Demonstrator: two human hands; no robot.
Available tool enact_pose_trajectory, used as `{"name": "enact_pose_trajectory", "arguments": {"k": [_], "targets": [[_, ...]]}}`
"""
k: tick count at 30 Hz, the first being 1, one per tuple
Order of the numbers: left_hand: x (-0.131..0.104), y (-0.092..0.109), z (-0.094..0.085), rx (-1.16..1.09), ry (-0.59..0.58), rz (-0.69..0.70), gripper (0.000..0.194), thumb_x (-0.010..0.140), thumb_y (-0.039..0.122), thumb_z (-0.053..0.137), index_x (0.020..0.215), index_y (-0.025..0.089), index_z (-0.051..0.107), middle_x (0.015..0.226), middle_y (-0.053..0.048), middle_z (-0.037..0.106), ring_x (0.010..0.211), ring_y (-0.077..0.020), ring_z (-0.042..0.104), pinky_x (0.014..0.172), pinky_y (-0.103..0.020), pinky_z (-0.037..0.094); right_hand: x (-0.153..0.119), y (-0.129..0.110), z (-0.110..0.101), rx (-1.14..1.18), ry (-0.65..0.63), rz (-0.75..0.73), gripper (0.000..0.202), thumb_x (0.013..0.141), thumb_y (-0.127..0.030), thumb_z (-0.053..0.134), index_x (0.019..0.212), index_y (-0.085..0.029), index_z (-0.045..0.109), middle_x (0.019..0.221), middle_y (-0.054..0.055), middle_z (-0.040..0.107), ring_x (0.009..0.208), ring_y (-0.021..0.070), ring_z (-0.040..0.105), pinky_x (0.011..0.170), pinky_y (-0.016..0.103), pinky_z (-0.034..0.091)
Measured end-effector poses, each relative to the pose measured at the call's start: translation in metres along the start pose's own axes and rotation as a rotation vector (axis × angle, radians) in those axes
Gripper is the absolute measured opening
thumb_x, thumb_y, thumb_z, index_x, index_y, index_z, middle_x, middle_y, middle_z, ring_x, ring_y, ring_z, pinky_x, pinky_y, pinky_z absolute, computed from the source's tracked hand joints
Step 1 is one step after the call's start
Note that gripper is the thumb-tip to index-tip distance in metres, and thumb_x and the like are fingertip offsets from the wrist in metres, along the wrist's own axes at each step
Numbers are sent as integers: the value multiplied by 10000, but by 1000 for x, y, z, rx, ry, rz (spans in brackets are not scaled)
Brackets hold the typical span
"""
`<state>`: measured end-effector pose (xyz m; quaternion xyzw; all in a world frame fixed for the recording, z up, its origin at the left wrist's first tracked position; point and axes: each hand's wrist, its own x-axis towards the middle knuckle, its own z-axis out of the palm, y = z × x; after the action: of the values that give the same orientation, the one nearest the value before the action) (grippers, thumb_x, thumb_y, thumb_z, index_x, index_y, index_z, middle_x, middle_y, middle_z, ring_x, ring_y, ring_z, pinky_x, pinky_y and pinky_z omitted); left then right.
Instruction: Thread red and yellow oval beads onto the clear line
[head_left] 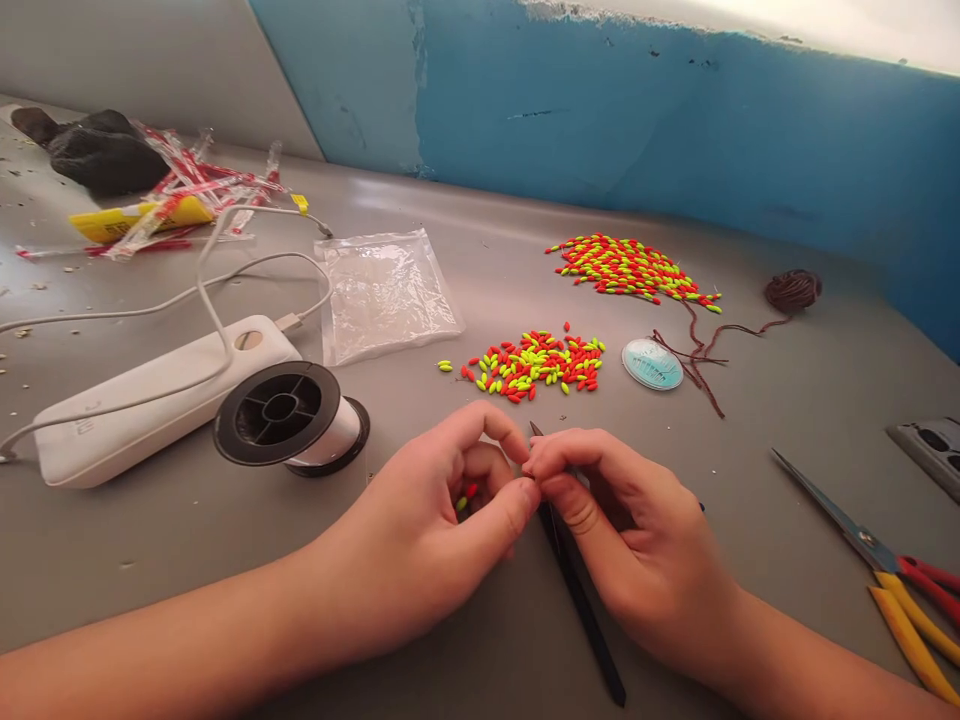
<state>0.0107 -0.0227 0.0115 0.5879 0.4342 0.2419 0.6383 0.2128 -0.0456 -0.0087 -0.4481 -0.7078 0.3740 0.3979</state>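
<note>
Between both hands, black tool (581,600) points away (slightly left)

A hobby workbench: grey table (787,400) with bead piles (536,362), line spool (289,415), scissors (885,560).

Two hands pinched together over a grey table

A few red and yellow beads (465,497) are cupped in the left hand (427,530); a thin black tool (577,590) is gripped by the right hand (630,535), fingertips touching. A loose bead pile (536,363) is seen just beyond.
</note>
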Motion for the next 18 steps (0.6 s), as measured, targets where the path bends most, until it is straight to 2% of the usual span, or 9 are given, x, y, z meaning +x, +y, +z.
{"name": "enact_pose_trajectory", "arguments": {"k": [2, 4, 8, 14, 18], "targets": [[1, -1, 0, 20, -14, 6, 243, 1029, 460, 569, 1113, 233, 580, 706, 49, 626, 649, -79, 585, 585, -182, 427, 0, 0, 0, 30, -5, 4, 105, 1041, -173, 564, 1072, -241, 637, 985, -18, 699, 836, 78, 674, 729, 180, 557], [2, -2, -1, 59, -2, 20, 252, 1026, 467, 570, 1112, 236, 620, 684, 49, 616, 630, -78, 586, 569, -180, 422, -1, -1, 0, 52, -4, 6, 108, 1036, -167, 575, 1077, -245, 638, 971, -23, 690, 805, 69, 660, 701, 175, 545], [3, -3, -2, 148, 74, 59, 259, 989, 445, 615, 1021, 199, 690, 657, 35, 573, 605, -78, 538, 542, -183, 386, -1, -4, 0, 92, 28, 24, 112, 1039, -180, 588, 1094, -254, 652, 957, -25, 694, 832, 70, 679, 716, 161, 552], [3, -1, 0, 148, 185, 107, 358, 899, 508, 683, 959, 156, 708, 566, 39, 467, 595, -92, 458, 542, -184, 357, 0, -5, -2, 145, 63, 29, 100, 1044, -174, 595, 1086, -248, 646, 957, -35, 701, 877, 40, 692, 801, 98, 568], [2, 0, 0, 154, 191, 115, 356, 902, 500, 676, 958, 151, 722, 546, 48, 405, 580, -86, 408, 530, -181, 328, 0, -4, -2, 153, 76, 35, 112, 1040, -171, 606, 1095, -259, 650, 957, -44, 706, 886, 27, 694, 824, 75, 569]]}}
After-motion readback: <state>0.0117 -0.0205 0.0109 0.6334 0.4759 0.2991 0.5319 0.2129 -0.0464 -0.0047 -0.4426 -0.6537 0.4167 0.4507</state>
